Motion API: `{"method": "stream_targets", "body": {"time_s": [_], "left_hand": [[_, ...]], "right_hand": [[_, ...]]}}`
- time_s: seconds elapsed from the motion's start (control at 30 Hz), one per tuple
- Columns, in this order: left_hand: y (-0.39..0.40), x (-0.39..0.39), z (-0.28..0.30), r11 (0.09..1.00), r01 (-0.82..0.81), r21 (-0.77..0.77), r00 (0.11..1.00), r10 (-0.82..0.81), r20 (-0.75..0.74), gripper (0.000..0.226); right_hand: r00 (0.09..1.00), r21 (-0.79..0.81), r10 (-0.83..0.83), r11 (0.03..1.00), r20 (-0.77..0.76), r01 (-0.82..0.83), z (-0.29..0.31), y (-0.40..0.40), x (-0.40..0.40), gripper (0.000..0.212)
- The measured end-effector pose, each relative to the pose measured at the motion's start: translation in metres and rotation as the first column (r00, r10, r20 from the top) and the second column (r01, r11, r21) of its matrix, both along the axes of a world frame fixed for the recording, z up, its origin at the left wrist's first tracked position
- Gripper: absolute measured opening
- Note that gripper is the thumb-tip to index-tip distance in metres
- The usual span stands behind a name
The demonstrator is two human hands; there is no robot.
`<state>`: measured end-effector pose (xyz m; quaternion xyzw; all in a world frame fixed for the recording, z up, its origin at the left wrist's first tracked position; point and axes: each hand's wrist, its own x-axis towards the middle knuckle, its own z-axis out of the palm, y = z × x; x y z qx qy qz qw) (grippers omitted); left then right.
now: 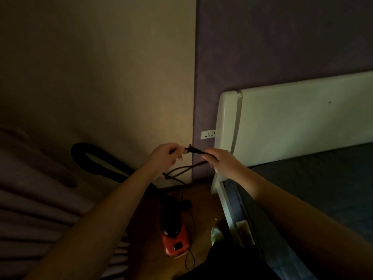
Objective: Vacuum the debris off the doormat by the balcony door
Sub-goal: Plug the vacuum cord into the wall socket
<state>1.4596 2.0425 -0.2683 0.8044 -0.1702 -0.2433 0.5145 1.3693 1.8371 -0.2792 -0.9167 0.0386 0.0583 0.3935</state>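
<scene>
A red and black vacuum cleaner [175,237] stands on the wooden floor below my arms, and its black hose [101,164] loops up to the left. Its black power cord [181,170] hangs in a loop between my hands. My left hand [166,156] pinches the cord near the plug [190,149]. The cord just behind the plug is gripped by my right hand [220,161]. A white wall socket strip [207,134] sits on the purple wall just above the plug. No doormat is in view.
A white bed headboard [292,116] and dark mattress [323,182] fill the right. Pleated curtains [40,199] hang at the left. A small greenish object [216,233] lies on the floor beside the bed frame. The room is dim.
</scene>
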Motion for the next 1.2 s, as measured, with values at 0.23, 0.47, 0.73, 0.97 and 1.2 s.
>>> {"method": "stream_targets", "body": {"time_s": [0.23, 0.47, 0.73, 0.97, 1.2], "left_hand": [[-0.027, 0.054, 0.0, 0.988, -0.05, 0.147, 0.993, 0.034, 0.113, 0.025], [-0.052, 0.107, -0.007, 0.712, 0.302, 0.634, 0.828, -0.525, 0.195, 0.016], [-0.076, 0.087, -0.061, 0.622, 0.159, 0.767, 0.895, -0.419, 0.155, 0.028], [-0.087, 0.053, -0.11, 0.812, 0.127, 0.569, 0.99, -0.135, -0.027, 0.027], [-0.091, 0.045, -0.143, 0.889, -0.131, 0.439, 0.977, 0.19, -0.093, 0.02]], "right_hand": [[0.963, 0.122, -0.263, 0.956, -0.053, 0.267, -0.019, -0.1, 0.021, 0.024], [0.944, 0.466, -0.318, 0.823, -0.094, 0.324, -0.004, -0.148, 0.064, 0.032], [0.966, 0.935, -0.066, 0.242, -0.251, 0.26, -0.003, -0.117, 0.108, 0.024], [0.916, 0.906, -0.058, 0.138, -0.397, 0.401, -0.028, -0.102, 0.127, 0.025], [0.679, 0.652, -0.188, 0.193, -0.709, 0.734, -0.095, -0.095, 0.122, 0.032]]}}
